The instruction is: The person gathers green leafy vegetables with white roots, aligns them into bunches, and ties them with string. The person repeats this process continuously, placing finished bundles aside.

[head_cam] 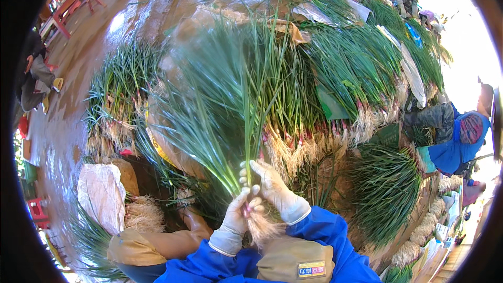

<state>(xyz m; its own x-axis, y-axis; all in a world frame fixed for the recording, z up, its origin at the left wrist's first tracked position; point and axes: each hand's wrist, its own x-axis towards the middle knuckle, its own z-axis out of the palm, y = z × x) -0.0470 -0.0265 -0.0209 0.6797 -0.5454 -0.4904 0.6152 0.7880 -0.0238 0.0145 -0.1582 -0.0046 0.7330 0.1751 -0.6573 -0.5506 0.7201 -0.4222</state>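
Note:
My left hand (237, 217), in a pale work glove, is closed round a bunch of spring onions (222, 165) just above their reddish bulbs. The pale roots (261, 228) hang to the right below it, over my knees. My right hand (271, 188), gloved too, is directly beside it and pinches a few upright green stalks (249, 141) between thumb and fingers. The leaves fan out away from me, partly blurred. Beyond my hands lies a long row of spring onions (292, 98) with their roots towards me.
More spring onions (122, 90) are heaped at the left, near a whitish sack (100, 196). Another pile (387, 192) lies at the right. A person in blue (459, 137) sits at the far right, others work at the upper right. Red benches (74, 4) stand at the upper left.

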